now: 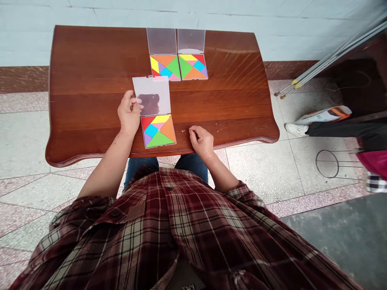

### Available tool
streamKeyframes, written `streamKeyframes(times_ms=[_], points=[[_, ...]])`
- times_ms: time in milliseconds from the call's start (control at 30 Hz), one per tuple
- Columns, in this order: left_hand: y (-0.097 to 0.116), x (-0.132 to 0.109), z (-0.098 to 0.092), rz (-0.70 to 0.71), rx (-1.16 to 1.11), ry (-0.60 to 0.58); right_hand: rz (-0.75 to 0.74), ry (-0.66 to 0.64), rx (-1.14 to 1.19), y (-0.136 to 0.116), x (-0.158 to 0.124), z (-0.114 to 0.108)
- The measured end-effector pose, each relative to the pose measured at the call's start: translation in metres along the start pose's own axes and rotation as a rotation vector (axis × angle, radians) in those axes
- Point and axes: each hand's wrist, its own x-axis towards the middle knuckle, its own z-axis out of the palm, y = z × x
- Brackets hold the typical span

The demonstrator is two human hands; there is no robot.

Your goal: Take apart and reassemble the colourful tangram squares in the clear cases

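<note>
Nearest me on the wooden table lies a tangram case (165,139) filled with coloured pieces, its clear lid (155,90) raised on the far side. My left hand (130,112) is at the left edge of that lid, thumb and fingers closed on it. To the right of the case my right hand (201,141) rests near the table's front edge, fingers curled in; whether it holds anything is hidden. Farther back, two more filled tangram cases stand open side by side, a left one (172,66) and a right one (185,67). The near lid overlaps the left one's front edge.
The brown table (90,80) stands against a pale wall (121,14). At the right are crutch-like poles (298,82), a person's leg and white shoe (298,129), and a wire ring frame (327,164) above the floor.
</note>
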Motion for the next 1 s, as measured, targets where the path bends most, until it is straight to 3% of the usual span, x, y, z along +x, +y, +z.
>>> streamKeyframes(times_ms=[467,767,1000], points=[[-0.001,-0.0013,0.0003,-0.04,-0.018,0.031,-0.018,0.018,-0.049,-0.0035,-0.0018,-0.0014],[-0.0014,-0.0012,0.0015,0.01,-0.038,0.042,-0.034,0.022,-0.078,-0.0014,-0.0034,0.0013],[-0.0055,-0.0012,0.0035,0.015,-0.175,0.13,-0.052,0.04,-0.06,-0.0001,-0.0037,0.0028]])
